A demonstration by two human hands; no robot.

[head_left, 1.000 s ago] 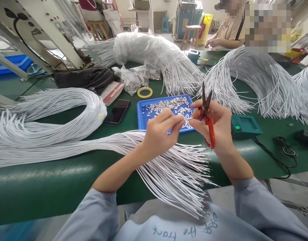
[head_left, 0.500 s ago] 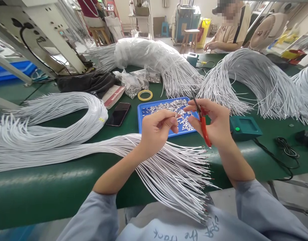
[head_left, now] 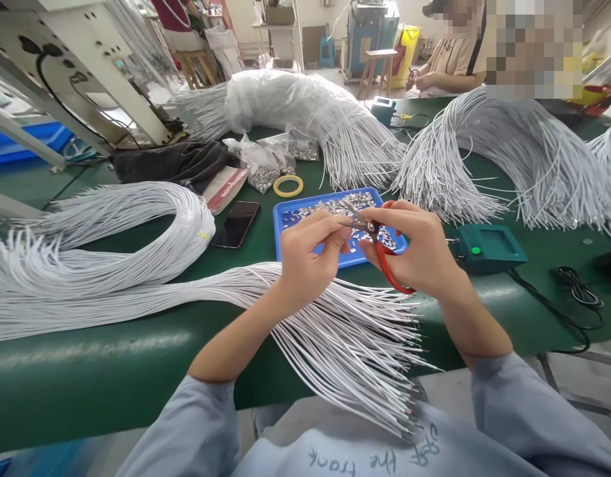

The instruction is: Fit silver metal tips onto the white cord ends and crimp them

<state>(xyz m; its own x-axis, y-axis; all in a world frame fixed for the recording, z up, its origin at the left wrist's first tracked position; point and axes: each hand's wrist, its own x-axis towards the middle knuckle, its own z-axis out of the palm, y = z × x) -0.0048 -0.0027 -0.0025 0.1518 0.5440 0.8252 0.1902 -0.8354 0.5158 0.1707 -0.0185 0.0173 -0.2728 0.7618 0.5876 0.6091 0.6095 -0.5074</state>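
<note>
My right hand (head_left: 417, 245) grips a pair of scissors (head_left: 389, 268) with red handles. Their dark blades are parted and point left, reaching the fingertips of my left hand (head_left: 310, 255). That hand is closed in a pinch; what sits between thumb and forefinger is too small to make out. Below both hands lies a blue tray (head_left: 279, 246) holding many small shiny metal pieces (head_left: 315, 211). A fan of white wires (head_left: 350, 331) spreads beneath my left forearm, its tips toward my lap.
Coiled white wires (head_left: 136, 265) lie left, beside a phone (head_left: 236, 224). Behind the tray are a yellow tape roll (head_left: 288, 186), bags of metal parts (head_left: 262, 173) and a plastic-wrapped wire bundle (head_left: 285, 99). A green device (head_left: 489, 248) stands right. Another person (head_left: 449, 66) sits across.
My right hand has swung the scissors from upright to pointing left, bringing the blades to my left fingertips. My left hand has stayed nearly in place, still pinched.
</note>
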